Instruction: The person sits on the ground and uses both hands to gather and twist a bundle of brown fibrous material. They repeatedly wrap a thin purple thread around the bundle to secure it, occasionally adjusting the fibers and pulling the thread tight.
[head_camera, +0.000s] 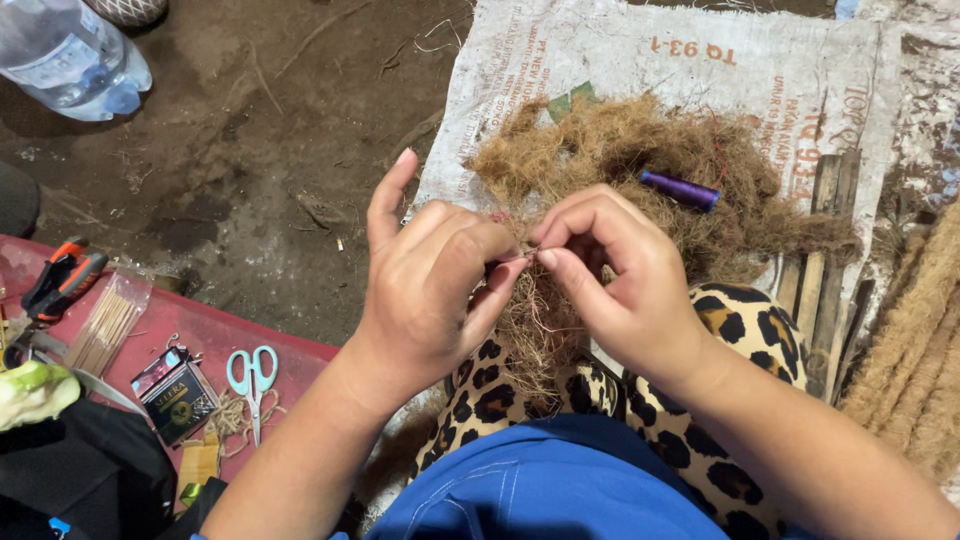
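The left hand (430, 290) and the right hand (620, 275) meet fingertip to fingertip over the person's lap; each pinches, thumb against forefinger, a thin twist of brown fibre (535, 320) that hangs down between them onto leopard-print cloth (740, 325); the left forefinger sticks up free, the other fingers curl in. Just behind the hands lies a loose heap of coconut fibre (640, 150) on a white woven sack (620, 50) spread over the dirt floor; a purple spool of thread (680, 190) rests on the heap, near the right hand. To the left, well apart from the hands, a red tray (215, 335) carries small teal scissors (252, 375), a bag of thin sticks (108, 325) and orange-handled pliers (62, 278); a plastic bottle (70, 55) lies at the upper left.
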